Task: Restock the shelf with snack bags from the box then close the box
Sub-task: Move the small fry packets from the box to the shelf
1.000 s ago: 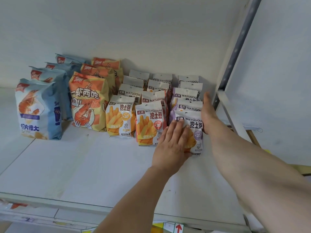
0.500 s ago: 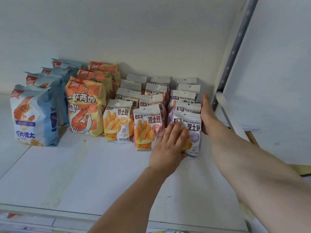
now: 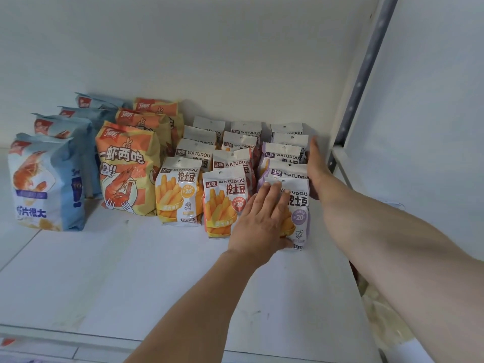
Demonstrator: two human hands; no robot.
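Several rows of snack bags stand on the white shelf (image 3: 104,279). On the right, a row of purple-edged potato-stick bags ends in a front bag (image 3: 300,208). My left hand (image 3: 262,221) lies flat with straight fingers against the face of that front bag. Along the right side of the same row, my right hand (image 3: 315,169) presses edge-on with its fingers straight. Beside it stand an orange potato-stick row (image 3: 225,203) and a yellow potato-stick row (image 3: 178,192). The box is out of view.
Big orange shrimp-chip bags (image 3: 125,169) and blue shrimp-chip bags (image 3: 44,182) fill the left of the shelf. A grey slotted upright (image 3: 364,66) and a white side rail (image 3: 343,163) bound the shelf at the right. The white back wall stands behind the rows.
The view has shifted slightly. My left hand slid a little higher up the front purple bag, and both hands stay pressed against the purple row.
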